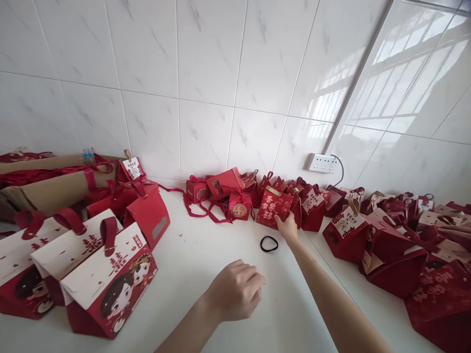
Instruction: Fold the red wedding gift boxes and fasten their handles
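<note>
My right hand [287, 228] grips the lower right corner of a red gift box [274, 208] with pale Chinese characters and a gold tab on top. The box leans back among other red boxes by the wall. My left hand [237, 289] hangs over the white tabletop [206, 250], its fingers curled into a loose fist; nothing shows sticking out of it. Between the two hands and the boxes lies a black hair tie [269, 243]. Just left of the held box stands a small red box [239, 206] with a gold round emblem and ribbon.
Red-and-white handled gift boxes [110, 274] with cartoon figures stand at the left, before a cardboard carton [47, 189] with red ribbons. Many more red boxes [390, 250] crowd the right side. A white power strip [321, 163] is on the tiled wall [206, 132], its black cord hanging down.
</note>
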`<state>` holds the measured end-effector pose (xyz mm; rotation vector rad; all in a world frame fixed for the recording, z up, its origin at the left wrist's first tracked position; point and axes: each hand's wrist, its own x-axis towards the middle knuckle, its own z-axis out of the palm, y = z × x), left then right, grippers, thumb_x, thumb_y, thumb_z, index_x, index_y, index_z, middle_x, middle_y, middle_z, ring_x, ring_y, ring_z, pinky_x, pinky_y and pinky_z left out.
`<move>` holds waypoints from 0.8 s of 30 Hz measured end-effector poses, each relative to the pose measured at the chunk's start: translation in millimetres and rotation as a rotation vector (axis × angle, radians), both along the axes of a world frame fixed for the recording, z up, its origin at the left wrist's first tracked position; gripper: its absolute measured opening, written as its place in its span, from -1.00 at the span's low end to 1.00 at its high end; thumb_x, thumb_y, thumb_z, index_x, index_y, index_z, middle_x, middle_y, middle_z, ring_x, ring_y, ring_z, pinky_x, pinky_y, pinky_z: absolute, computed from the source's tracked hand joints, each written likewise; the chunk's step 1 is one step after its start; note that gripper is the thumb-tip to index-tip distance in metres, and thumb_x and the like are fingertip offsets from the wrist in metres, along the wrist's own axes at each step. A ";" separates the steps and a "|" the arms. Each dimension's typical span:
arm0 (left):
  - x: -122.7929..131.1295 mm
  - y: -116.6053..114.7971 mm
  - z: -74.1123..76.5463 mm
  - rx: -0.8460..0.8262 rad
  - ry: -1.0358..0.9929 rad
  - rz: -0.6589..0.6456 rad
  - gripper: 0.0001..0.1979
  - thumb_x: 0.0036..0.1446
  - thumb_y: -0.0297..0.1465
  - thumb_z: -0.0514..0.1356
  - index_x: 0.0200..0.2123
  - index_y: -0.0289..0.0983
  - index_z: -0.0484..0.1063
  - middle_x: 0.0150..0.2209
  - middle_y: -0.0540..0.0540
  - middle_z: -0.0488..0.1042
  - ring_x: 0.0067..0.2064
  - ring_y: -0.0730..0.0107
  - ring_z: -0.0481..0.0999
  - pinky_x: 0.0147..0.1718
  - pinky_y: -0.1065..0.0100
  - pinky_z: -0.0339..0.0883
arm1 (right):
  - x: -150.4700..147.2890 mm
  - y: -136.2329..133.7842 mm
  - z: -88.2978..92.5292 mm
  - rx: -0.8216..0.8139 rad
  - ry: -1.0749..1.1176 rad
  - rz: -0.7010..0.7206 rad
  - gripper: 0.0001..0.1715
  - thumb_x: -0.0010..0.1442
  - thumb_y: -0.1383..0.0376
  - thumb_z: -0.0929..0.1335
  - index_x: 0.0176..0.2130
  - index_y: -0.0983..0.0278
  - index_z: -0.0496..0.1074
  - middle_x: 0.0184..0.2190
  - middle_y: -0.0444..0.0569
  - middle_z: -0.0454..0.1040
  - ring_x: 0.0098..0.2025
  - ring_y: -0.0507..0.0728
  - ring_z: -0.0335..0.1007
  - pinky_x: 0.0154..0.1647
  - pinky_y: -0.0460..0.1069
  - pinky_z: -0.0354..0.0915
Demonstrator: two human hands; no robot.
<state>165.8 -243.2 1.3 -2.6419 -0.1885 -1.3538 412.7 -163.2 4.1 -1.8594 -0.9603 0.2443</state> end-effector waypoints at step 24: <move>-7.4 7.9 21.8 -0.952 -0.611 0.043 -0.71 0.14 -0.32 0.18 -0.08 -0.19 0.20 -0.27 -0.06 0.42 -0.36 0.43 0.47 -0.41 0.40 0.37 | -64.5 -127.1 7.1 0.422 -0.427 0.730 -0.83 0.25 0.26 0.23 -0.39 0.22 0.18 -0.47 -0.08 0.28 -0.44 0.08 0.23 -0.43 -0.01 0.24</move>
